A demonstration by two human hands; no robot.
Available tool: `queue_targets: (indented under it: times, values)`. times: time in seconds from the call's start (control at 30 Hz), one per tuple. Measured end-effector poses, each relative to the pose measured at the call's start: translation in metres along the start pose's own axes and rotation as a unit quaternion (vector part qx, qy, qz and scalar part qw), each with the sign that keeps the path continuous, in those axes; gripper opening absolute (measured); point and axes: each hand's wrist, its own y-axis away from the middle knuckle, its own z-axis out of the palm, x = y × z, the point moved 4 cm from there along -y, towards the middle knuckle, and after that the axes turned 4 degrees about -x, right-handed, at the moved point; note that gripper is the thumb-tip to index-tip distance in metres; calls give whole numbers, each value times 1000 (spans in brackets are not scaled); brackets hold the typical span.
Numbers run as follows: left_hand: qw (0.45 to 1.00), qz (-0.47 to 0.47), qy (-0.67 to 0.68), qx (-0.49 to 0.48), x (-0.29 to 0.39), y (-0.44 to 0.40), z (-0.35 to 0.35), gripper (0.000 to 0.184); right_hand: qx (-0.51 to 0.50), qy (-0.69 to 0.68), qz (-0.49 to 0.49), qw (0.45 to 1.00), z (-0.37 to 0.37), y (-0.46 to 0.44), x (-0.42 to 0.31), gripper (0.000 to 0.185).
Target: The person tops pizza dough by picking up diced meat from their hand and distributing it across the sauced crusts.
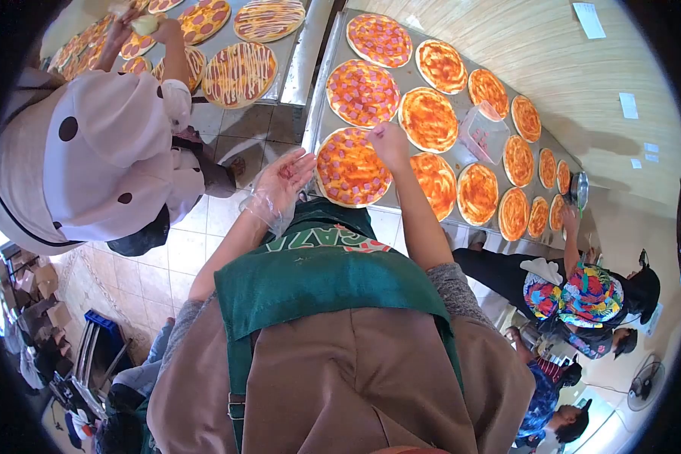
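The left hand (284,180), in clear plastic, is open with reddish bits on its palm, just beside the partly topped pizza (348,170) on the metal bench (321,113). The right hand (390,145) is closed at that pizza's upper right edge, contents hidden, left of a clear tub (493,133).

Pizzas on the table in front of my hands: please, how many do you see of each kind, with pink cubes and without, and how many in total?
Pizzas with pink cubes: 3
Pizzas with red-orange sauce, without cubes: 12, including small ones partly hidden at the far end
Total visible: 15
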Motion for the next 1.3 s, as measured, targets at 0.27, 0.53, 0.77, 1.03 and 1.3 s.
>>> queue_targets:
  times: [0.27,0.53,0.77,1.03,1.3]
  values:
    - [1000,10,16,4,-4,-5,-2,38,-111,-327,135,929,-6,11,46,13]
    - [1000,-1,15,-13,-15,-6,6,38,-98,-25,44,994,-3,13,43,17]
    - [1000,-4,14,-26,-18,-8,4,41,-42,17,49,998,-22,19,24,9]
    - [1000,4,12,-25,-22,-16,-3,40,-109,-253,177,945,-24,30,78,9]
    - [1000,-13,10,-23,-25,-16,9,39,-47,-1,107,993,-12,33,83,14]
